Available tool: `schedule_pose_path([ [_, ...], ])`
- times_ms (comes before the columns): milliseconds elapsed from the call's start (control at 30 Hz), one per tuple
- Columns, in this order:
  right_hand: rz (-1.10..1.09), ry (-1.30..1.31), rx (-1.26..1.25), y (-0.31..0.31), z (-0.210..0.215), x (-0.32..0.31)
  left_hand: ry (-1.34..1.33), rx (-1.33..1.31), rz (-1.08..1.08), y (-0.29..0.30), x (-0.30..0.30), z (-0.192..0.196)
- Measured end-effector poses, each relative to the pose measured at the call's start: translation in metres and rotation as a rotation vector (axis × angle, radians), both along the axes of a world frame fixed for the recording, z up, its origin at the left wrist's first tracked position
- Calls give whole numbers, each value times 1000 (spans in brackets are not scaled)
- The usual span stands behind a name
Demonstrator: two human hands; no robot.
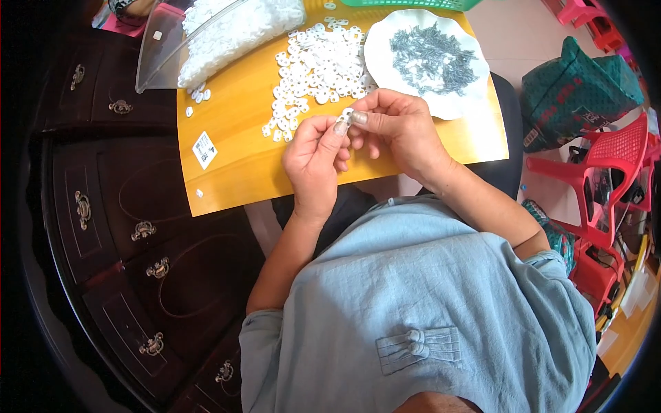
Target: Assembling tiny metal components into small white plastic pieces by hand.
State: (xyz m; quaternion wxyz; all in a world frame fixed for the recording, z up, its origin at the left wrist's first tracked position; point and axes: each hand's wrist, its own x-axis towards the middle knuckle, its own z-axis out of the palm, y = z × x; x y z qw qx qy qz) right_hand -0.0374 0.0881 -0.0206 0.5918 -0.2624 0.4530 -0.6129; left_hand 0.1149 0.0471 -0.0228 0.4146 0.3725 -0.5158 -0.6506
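While I am looking down from the head view, both hands are meeting just above the middle of the frame: the left hand point(313, 162) and the right hand point(398, 131) are pinching one small white plastic piece point(346, 118) between their fingertips, fingers closed on it from either side. The piece is hovering over the near edge of the yellow board point(234, 148) that is serving as a desk. Just beyond the hands, a loose pile of white plastic pieces point(317, 65) is spreading across the board. At the upper right of it, a white plate point(454, 104) is holding a heap of small grey metal parts point(432, 58). At the upper left, a clear bag of white pieces point(227, 31) is lying open. A dark wooden cabinet point(131, 227) is filling the left side, and red plastic chairs point(606, 172) are standing at the right.
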Motion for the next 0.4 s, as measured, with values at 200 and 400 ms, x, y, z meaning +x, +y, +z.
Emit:
schedule_pose_path([
  [200,1,-11,4,0,3,1,36,12,-36,0,4,0],
  [400,64,15,-12,1,-1,-2,-43,-88,-34,0,6,-1],
])
